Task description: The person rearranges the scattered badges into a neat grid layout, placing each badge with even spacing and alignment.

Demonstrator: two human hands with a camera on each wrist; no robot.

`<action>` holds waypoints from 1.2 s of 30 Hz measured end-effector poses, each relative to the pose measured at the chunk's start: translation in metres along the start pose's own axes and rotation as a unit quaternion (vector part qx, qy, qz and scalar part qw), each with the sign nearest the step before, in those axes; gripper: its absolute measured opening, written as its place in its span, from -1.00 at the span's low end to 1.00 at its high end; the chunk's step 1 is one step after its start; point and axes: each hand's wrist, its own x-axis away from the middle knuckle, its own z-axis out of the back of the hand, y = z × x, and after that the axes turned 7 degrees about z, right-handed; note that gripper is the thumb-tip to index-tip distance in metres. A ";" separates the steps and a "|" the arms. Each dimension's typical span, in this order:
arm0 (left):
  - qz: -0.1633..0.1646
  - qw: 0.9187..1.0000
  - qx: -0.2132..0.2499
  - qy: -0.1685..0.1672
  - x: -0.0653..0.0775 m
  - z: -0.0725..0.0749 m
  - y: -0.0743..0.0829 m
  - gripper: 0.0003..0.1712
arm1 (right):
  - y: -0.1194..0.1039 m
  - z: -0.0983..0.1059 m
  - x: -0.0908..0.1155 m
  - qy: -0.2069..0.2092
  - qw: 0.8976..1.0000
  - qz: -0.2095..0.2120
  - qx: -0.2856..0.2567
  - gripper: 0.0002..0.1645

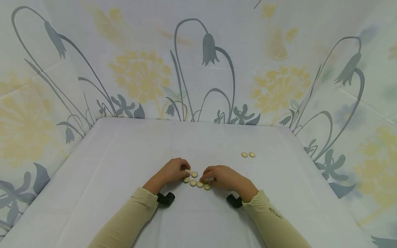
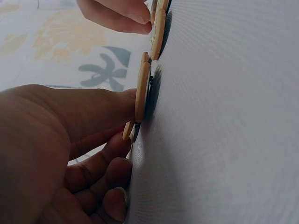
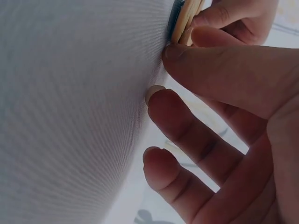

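Note:
Several small round wooden discs [image 1: 193, 183] lie in a close cluster on the white cloth, pale-faced with darker markings too small to read. At the cluster's left, my left hand [image 1: 173, 171] has thumb and forefinger about one disc [image 1: 187, 170]; in the left wrist view this disc [image 2: 127, 130] stands between the fingertips, beside a disc [image 2: 141, 93] near the thumb. From the right, my right hand [image 1: 224, 178] pinches another disc [image 1: 206, 181], partly hidden by its fingers. In the right wrist view, the thumb and forefinger meet at the discs' edge [image 3: 184, 23].
Two more wooden discs [image 1: 248, 154] lie side by side farther back to the right. A white cloth [image 1: 139, 137] covers the table, and a flower-printed cloth [image 1: 192, 69] hangs behind and at both sides. Each wrist carries a black camera [image 1: 166, 199].

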 end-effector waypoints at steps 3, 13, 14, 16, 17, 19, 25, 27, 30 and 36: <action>0.003 1.000 0.003 -0.002 0.000 0.000 0.000 -0.83 | 0.000 0.000 0.000 0.000 1.000 0.005 0.002 -0.66; 0.003 1.000 0.008 0.002 0.003 0.001 0.002 -0.83 | 0.000 0.000 0.000 0.014 1.000 -0.012 -0.001 -0.78; 0.003 1.000 0.009 0.002 0.003 0.001 0.002 -0.83 | 0.000 0.000 0.000 0.014 1.000 -0.016 -0.002 -0.78; 0.002 1.000 0.009 0.003 0.003 0.000 0.002 -0.83 | 0.000 0.000 0.000 0.014 1.000 -0.021 -0.005 -0.77; 0.002 1.000 0.008 0.003 0.003 0.000 0.002 -0.83 | 0.000 0.000 0.001 0.014 1.000 -0.023 -0.007 -0.77; 0.002 1.000 0.007 0.003 0.003 0.000 0.002 -0.83 | 0.000 0.000 0.001 0.011 0.999 -0.028 -0.012 -0.75; 0.003 1.000 0.006 0.001 0.003 0.000 0.003 -0.83 | 0.001 0.000 0.002 0.005 0.999 -0.036 -0.029 -0.72; 0.003 1.000 0.007 0.000 0.003 0.000 0.003 -0.83 | 0.002 0.000 0.002 0.007 0.999 -0.035 -0.031 -0.73; 0.006 1.000 0.008 0.000 0.003 0.000 0.004 -0.83 | 0.004 -0.001 0.002 0.009 0.999 -0.037 -0.037 -0.75; 0.006 1.000 0.011 0.003 0.004 0.000 0.003 -0.83 | 0.008 -0.003 0.002 0.003 0.996 -0.056 -0.065 -0.80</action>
